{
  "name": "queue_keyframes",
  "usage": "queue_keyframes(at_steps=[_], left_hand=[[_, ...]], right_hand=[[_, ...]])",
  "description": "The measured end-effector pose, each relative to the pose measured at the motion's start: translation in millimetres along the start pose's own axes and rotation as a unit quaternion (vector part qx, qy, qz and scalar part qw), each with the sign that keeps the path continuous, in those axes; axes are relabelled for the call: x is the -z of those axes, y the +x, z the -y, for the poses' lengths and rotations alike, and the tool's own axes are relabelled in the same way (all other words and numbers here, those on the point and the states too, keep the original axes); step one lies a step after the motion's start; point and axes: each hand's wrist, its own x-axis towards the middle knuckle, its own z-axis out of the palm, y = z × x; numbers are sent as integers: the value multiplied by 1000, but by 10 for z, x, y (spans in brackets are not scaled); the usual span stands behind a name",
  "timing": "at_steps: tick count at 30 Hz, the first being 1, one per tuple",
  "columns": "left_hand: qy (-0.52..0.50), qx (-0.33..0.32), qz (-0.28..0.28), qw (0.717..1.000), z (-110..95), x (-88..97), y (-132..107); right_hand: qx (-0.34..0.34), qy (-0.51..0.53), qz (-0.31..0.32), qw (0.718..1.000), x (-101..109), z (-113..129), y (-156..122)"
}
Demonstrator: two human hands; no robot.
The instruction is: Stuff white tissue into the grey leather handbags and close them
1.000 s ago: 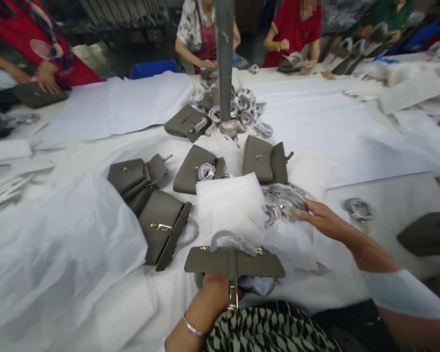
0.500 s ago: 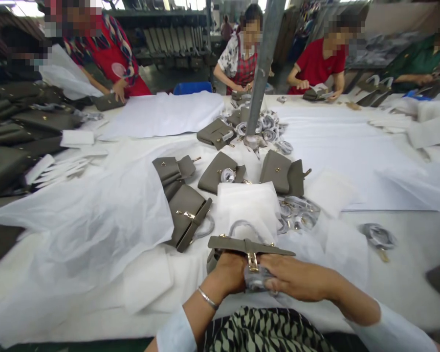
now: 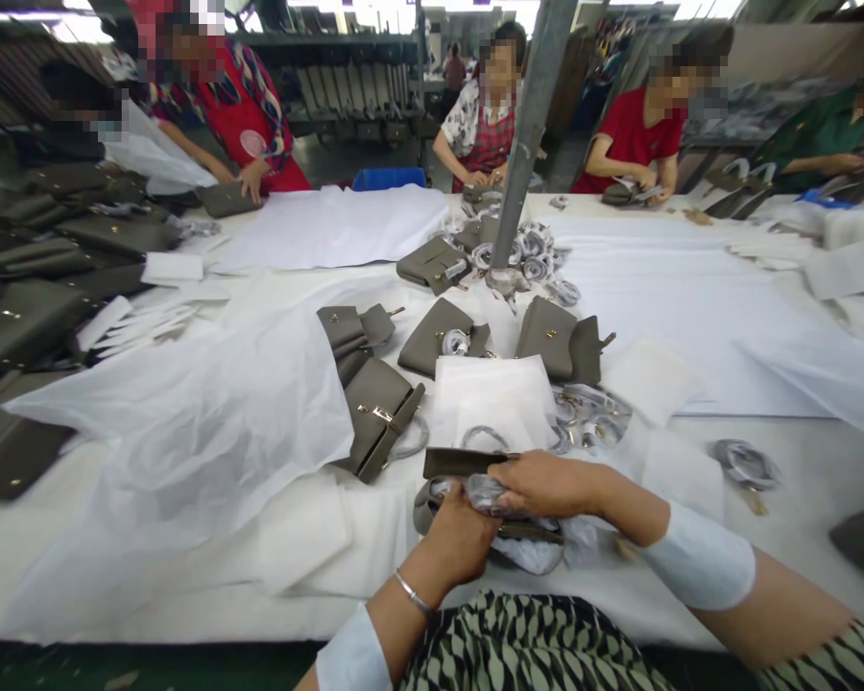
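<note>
An olive-grey handbag lies before me with its flap lifted back and its mouth showing. My left hand is closed on the front edge of the bag, thumb on top. In my right hand is a coiled strap wrapped in clear plastic, held over the bag's opening. Pale wrapping shows below the bag's front edge. The bag's plastic-covered handle stands up behind the flap. How far my left fingers reach inside is hidden.
Several more olive bags lie beyond, near a stack of white sheets and wrapped straps. Crumpled white tissue spreads at left, beside a bag pile. A metal post rises mid-table. Co-workers stand across the table.
The flap has gone from lying over my hands to standing back. My right hand has moved up with the wrapped strap, and my left hand now shows at the bag's front edge.
</note>
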Motion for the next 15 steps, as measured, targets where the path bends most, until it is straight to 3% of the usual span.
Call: queue_keyframes(at_steps=[4, 8, 12, 15], left_hand=[[-14, 10, -48, 999, 5, -66, -16], [-1, 35, -62, 997, -24, -133, -50], [30, 65, -73, 995, -47, -187, -84], [33, 47, -70, 996, -36, -199, -103]], right_hand=[[-83, -62, -23, 994, -299, 35, 112], [-109, -140, -84, 981, -579, 10, 277], [-158, -178, -135, 962, -749, 145, 384], [-168, -162, -141, 962, -826, 253, 383]])
